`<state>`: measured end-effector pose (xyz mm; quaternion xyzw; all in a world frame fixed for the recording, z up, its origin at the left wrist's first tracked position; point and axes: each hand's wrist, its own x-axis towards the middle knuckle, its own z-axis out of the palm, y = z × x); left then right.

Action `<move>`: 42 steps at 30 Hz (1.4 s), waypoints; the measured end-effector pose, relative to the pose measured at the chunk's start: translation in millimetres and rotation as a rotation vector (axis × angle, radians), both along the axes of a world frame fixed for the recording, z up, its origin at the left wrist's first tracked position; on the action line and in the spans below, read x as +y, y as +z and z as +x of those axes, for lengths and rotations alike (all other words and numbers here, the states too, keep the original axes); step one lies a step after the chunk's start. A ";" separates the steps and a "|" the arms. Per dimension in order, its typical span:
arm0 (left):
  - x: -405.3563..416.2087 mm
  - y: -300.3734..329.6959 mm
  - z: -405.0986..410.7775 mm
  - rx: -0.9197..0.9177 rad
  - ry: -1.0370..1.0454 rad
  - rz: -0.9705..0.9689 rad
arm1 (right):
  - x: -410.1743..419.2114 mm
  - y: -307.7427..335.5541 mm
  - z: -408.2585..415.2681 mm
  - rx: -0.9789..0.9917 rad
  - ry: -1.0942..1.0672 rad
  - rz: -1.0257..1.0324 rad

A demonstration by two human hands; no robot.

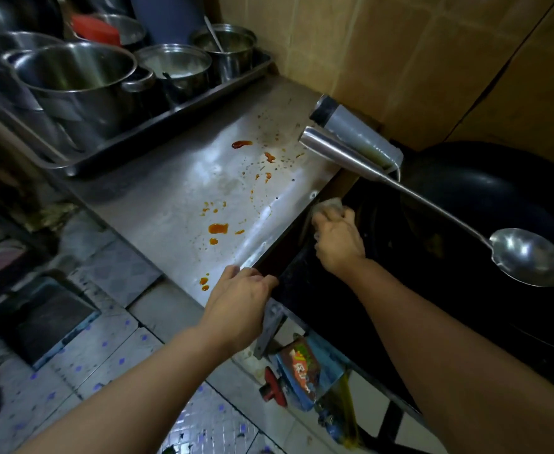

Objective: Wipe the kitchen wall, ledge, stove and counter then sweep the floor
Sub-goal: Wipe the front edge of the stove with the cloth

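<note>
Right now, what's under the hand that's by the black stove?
A pale cloth is bunched under the right hand, pressed at the counter edge beside the stove. Only its top peeks out; the fingers cover the rest.

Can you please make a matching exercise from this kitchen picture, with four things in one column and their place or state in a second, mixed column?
Things:
1. left hand
2. right hand
3. ladle
4. orange sauce

Places or states:
A. spilled in spots on the steel counter
B. grips the near edge of the counter
C. holds a cloth beside the counter edge
D. handle rests at the counter's far corner, bowl hangs over the dark stove

Pairs: 1-B, 2-C, 3-D, 4-A
</note>
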<state>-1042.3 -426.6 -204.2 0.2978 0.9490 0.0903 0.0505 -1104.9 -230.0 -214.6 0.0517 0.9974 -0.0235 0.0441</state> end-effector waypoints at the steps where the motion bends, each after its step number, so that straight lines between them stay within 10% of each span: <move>1: -0.8 1.7 1.5 -0.002 0.000 -0.004 | -3.0 -0.2 6.3 0.037 0.033 -0.009; 25: -28.3 10.2 20.3 -0.058 0.039 0.028 | -84.6 -12.2 113.5 0.298 0.216 -0.417; 42: -22.6 25.0 29.2 -0.057 0.029 -0.016 | -45.3 -2.9 167.2 0.112 0.140 -0.135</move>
